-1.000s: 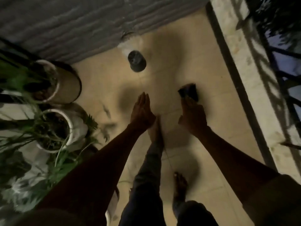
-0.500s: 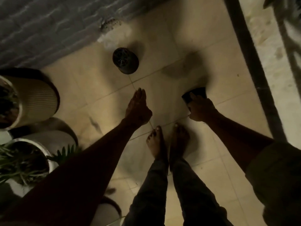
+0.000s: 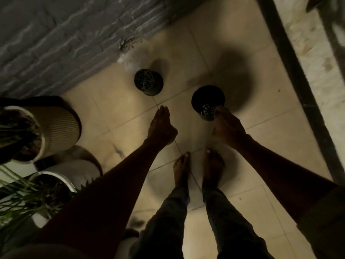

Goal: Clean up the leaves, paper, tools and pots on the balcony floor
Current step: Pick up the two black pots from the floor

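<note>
My right hand (image 3: 228, 128) has swung the small black pot (image 3: 207, 101) round since half a second ago: back then only a dark sliver showed past my knuckles, now its mouth faces up at me and I can see the perforated base inside. Grip on that side is pinching the pot by its near rim, fingers curled over the edge; pot is off the floor, held in the air ahead of my feet.

Left hand (image 3: 162, 126) hasn't changed shape, fingers straight and pressed together, holding nothing, pointing toward the second black pot (image 3: 148, 82). That one lies tipped on its side on the tiled floor (image 3: 112, 113) near the grey wall (image 3: 56, 43), holed bottom toward me, just beside a pale patch and a drain grate (image 3: 131, 43). It sits closer in view than before, and my feet are now together, so I've stepped up to it.

What this means: one pot collected, one more within reach. My guess is the free left hand goes for it next, or the held pot gets nested over it.

Planted pots, the ribbed planter (image 3: 57, 124) and the white planter (image 3: 74, 174), stand at left, well apart from both hands. Too dark to make out any leaves, paper or tools here.
</note>
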